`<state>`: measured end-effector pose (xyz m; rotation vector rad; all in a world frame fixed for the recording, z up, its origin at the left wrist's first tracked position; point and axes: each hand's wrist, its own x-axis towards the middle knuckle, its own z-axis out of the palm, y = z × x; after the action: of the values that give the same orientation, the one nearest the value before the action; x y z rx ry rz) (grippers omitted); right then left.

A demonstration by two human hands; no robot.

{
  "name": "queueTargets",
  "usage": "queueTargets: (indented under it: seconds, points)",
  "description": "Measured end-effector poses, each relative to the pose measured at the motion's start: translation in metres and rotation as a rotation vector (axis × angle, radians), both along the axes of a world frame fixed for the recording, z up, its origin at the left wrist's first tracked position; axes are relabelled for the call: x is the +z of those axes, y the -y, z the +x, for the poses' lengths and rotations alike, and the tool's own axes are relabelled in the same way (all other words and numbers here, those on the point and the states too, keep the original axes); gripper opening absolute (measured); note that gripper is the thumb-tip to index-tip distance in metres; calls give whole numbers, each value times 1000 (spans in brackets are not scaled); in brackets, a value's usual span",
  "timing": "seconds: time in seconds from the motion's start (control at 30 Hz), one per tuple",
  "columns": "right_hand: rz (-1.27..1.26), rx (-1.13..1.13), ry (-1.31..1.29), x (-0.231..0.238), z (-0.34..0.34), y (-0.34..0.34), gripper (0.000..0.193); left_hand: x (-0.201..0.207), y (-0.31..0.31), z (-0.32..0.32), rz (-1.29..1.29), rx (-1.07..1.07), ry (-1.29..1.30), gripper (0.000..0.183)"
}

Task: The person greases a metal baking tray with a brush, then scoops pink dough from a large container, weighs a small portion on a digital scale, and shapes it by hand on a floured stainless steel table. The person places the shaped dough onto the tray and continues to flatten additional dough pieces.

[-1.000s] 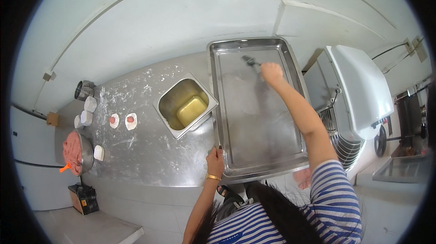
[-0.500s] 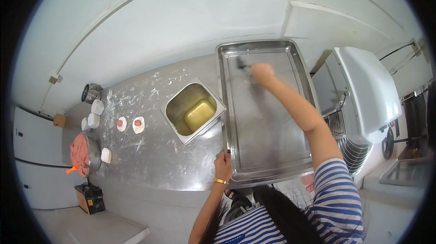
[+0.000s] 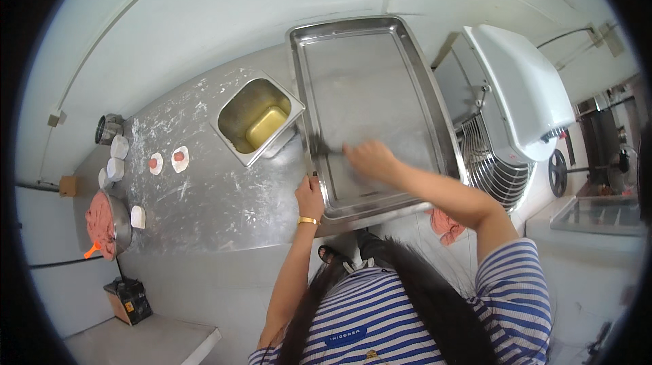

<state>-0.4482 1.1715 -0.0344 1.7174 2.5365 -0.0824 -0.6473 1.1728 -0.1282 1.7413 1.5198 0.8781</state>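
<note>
My right hand [image 3: 372, 161] is closed around the handle of a dark brush [image 3: 320, 146], blurred by motion, over the left side of a large shallow metal tray [image 3: 360, 73]. The tray's inner surface has a wet-looking sheen. At its near left corner, my left hand [image 3: 310, 198] grips the rim. Just left of the tray, a deep steel pan [image 3: 296, 108] sits tilted, with yellow liquid [image 3: 267, 126] pooled in it.
Two white dough rounds [image 3: 180, 165] bear pink filling on the floury steel table [image 3: 217, 209]. White dough stacks [image 3: 118, 148] and a bowl [image 3: 123, 222] of pink filling stand at far left. A white machine with a wire guard [image 3: 496, 168] is right of the tray.
My right hand has swept the brush from the tray's far end toward me, to its near left part. My left hand stays on the rim. The whole view has shifted.
</note>
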Motion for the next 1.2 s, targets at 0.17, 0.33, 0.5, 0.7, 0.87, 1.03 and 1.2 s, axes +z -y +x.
queueTargets:
  seconds: [0.17, 0.33, 0.5, 0.7, 0.87, 1.03, 1.2]
  points:
    - [-378, -209, -81, 39, 15, 122, 19, 15, 0, 2, -69, 27, 35, 33]
    - [-318, -624, 160, 59, 100, 179, 16, 15, 0, 6, -32, -20, 58, 31]
    - [-280, -712, 315, 69, 126, 147, 18, 0, 1, 6, -36, -37, 39, 29]
    - [52, -491, -96, 129, 80, 63, 25, 10, 1, 1, -48, 3, 45, 30]
    - [203, -71, -57, 143, -36, -71, 19, 15, 1, 1, -152, 15, -4, 30]
    - [20, 74, 283, 74, -114, -164, 12, 23, 3, 11, -151, -10, -65, 33]
    - [-172, 42, 554, 96, -134, -166, 15, 16, 4, 5, -128, 25, -74, 34]
